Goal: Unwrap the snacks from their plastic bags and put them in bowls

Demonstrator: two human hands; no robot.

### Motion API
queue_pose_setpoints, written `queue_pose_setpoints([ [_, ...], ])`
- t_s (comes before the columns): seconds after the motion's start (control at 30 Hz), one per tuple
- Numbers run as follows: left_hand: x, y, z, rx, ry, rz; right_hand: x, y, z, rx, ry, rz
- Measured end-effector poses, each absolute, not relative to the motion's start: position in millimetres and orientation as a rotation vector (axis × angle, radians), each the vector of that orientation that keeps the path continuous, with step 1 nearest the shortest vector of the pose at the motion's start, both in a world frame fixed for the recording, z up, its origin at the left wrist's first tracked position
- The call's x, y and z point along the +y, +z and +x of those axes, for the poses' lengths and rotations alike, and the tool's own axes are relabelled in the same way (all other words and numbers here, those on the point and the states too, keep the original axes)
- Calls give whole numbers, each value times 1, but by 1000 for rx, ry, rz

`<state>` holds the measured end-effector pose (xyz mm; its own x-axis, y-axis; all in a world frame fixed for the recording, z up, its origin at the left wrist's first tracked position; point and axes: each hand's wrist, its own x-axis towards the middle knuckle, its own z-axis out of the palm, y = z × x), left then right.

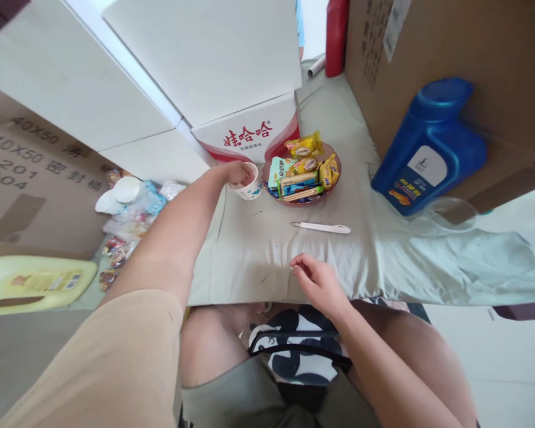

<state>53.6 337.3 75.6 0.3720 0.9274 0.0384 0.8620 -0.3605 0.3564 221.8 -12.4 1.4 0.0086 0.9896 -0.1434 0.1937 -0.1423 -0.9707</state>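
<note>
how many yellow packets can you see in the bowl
3: the back packet by the bowl's far rim, the middle packet just below it, and the right packet at the right side. Others may be hidden.

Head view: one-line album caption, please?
Left hand dipped into a paper cup beside a snack bowl; right hand near a slim white tool.

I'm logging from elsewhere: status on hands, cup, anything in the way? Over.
Left hand: fingers in paper cup. Right hand: loosely curled, near table edge. In the way: nothing seen; snack bowl close beside cup, white tool nearby.
</note>
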Motion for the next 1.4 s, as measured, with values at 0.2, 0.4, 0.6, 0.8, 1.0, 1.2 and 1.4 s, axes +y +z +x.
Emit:
queue_pose_setpoints([
  [0.2,313,125,-57,2127,368,2320,-27,-9,217,-1395,1150,-1530],
  [0.4,244,123,-208,2430,-133,2056,-34,-14,214,-1534,1053,-1658],
  [0.6,210,68,-249,2298,-378,2163,-32,-18,203,-1629,934,-1846],
  [0.8,216,46,-229,2177,-332,2533,-29,-20,196,-1684,827,-1947],
  [1.0,208,53,-219,2130,-331,2477,-31,-21,198,-1694,825,-1875],
  [1.2,194,61,-213,2142,45,2467,-34,-13,202,-1675,915,-1722],
  [1.4,184,64,-198,2023,777,2424,-36,-10,210,-1621,1000,-1594],
])
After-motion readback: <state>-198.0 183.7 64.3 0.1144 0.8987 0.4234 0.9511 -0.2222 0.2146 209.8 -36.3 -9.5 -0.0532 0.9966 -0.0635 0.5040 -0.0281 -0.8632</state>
